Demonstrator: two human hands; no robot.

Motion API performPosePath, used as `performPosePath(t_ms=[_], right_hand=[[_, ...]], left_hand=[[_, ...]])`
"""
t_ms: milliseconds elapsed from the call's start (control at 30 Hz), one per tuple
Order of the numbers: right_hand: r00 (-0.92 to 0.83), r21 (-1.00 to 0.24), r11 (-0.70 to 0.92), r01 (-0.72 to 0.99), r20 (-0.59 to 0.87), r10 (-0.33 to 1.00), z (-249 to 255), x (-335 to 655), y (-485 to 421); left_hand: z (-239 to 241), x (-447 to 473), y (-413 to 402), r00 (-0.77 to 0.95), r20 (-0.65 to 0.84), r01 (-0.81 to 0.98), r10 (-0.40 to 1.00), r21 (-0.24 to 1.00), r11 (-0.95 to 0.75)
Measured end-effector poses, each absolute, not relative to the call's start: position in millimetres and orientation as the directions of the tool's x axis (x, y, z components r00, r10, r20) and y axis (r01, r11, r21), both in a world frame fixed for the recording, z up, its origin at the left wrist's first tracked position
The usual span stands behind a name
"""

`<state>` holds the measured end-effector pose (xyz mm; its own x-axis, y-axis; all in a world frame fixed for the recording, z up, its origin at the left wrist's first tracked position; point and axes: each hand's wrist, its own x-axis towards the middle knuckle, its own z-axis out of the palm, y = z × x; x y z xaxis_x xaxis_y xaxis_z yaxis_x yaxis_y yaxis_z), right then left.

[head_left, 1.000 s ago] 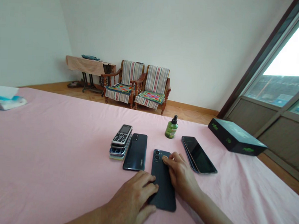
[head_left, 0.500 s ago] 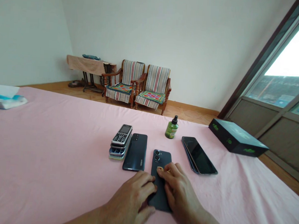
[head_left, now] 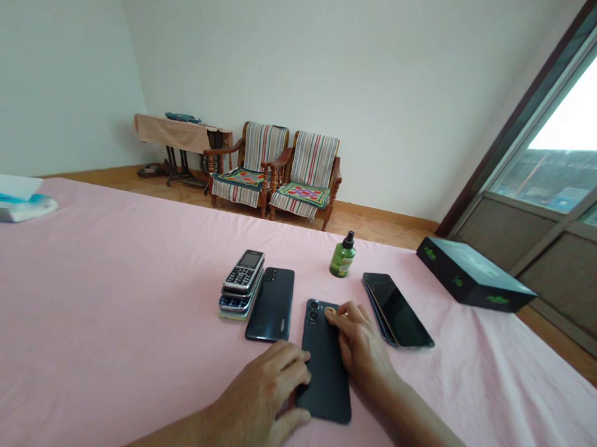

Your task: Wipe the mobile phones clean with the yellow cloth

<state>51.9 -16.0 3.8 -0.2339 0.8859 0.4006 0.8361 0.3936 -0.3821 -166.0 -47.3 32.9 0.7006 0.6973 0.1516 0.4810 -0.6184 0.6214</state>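
Observation:
A dark phone (head_left: pixel 325 368) lies back up on the pink cloth (head_left: pixel 98 306), its camera at the far end. My left hand (head_left: pixel 262 398) curls its fingers over the phone's near left edge, thumb at the near corner. My right hand (head_left: pixel 359 343) is along the right side, bent fingers pressed together on the far end next to the camera lenses. Just left of it lies another dark phone (head_left: pixel 271 303), back up. Beside that one stands a stack of keypad phones (head_left: pixel 242 282).
A stack of dark-screened phones (head_left: pixel 398 310) lies right of my right hand, with a green spray bottle (head_left: pixel 343 255) behind. A black box (head_left: pixel 473 273) sits at the right edge and a white-blue packet (head_left: pixel 12 198) far left. Two striped chairs (head_left: pixel 276 172) stand beyond.
My right hand slid toward me over the middle of the phone's back, then returned to the far end by the camera. My left hand has kept its hold.

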Motion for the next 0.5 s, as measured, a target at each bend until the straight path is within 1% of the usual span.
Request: performPosePath(t_ms=[233,300,433,500], right_hand=[[-0.263,-0.483,0.397,0.78,0.322,0.909,6.4,41.2,-76.0],[-0.298,-0.477,0.424,0.77,0.318,0.9,3.7,40.1,-87.6],[-0.381,-0.428,0.496,0.755,0.329,0.864,-1.5,39.4,-102.9],[-0.404,-0.42,0.506,0.754,0.31,0.86,-1.1,38.9,-105.0]], left_hand=[[35.2,-164.2,-48.9,0.671,0.15,0.478,0.726,0.661,-0.579],[34.0,-163.8,-49.1,0.665,0.163,0.466,0.729,0.672,-0.575],[30.7,-162.6,-49.1,0.642,0.184,0.458,0.744,0.687,-0.565],[30.2,-162.2,-49.5,0.642,0.179,0.465,0.745,0.682,-0.564]])
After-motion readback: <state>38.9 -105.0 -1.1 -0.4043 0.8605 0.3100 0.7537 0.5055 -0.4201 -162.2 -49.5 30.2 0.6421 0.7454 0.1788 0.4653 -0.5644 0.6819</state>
